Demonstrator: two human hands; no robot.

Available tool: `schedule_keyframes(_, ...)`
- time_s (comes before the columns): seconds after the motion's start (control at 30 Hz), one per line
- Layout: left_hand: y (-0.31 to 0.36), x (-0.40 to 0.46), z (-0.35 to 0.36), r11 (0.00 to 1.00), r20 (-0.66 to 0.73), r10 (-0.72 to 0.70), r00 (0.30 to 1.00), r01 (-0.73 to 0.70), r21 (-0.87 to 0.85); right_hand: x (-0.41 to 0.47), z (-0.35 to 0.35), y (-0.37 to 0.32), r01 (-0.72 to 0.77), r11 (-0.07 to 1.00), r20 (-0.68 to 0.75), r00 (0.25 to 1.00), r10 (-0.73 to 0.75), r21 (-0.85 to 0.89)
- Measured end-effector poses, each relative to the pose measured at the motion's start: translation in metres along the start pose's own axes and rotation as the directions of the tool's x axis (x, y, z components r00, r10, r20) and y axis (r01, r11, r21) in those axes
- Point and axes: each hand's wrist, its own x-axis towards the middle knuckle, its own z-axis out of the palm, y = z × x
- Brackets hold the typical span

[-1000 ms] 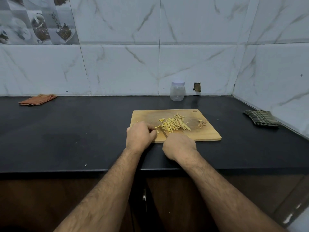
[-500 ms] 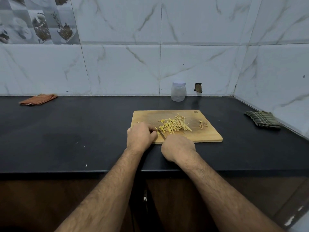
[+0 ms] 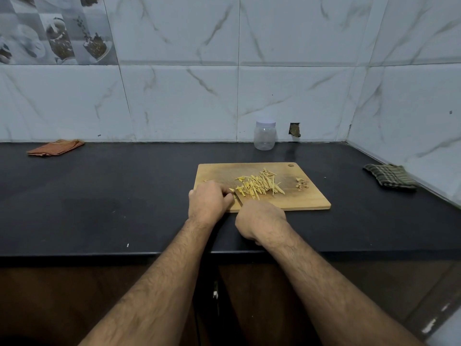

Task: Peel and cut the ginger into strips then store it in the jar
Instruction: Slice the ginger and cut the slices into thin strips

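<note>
- On the cutting board [image 3: 309,201], ginger strips [image 3: 259,186] lie piled mid-board
- left hand [image 3: 208,202] curled, pinching ginger at the pile's left
- right hand [image 3: 260,222] gripping a knife [image 3: 238,198]
- jar [image 3: 265,134] far, by the wall

Pale yellow ginger strips [image 3: 259,185] lie in a loose heap at the middle of the frame, mostly parallel and slanting, on the wooden cutting board [image 3: 309,199]. A small clump of brownish peelings [image 3: 302,184] sits to their right. The clear, lidded jar [image 3: 265,135] stands upright above them, apparently empty.
</note>
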Motion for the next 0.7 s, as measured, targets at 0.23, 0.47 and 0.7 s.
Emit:
schedule_keyframes(0.23,0.002,-0.002,-0.001,0.999,-0.013,0.005,1.0,-0.004,0.037,-0.01,0.007,0.007,-0.01,1.0,-0.012,1.0,0.01,-0.018)
schedule_keyframes(0.47,0.001,-0.002,-0.002,0.999,-0.017,0.025,1.0,-0.025,0.036,-0.014,0.006,0.009,-0.045,0.999,0.006,0.999,0.045,-0.012)
schedule_keyframes(0.7,-0.001,-0.002,-0.005,0.997,0.016,-0.019,1.0,0.02,-0.075,-0.011,0.003,0.008,-0.022,0.999,-0.019,1.0,0.021,-0.026)
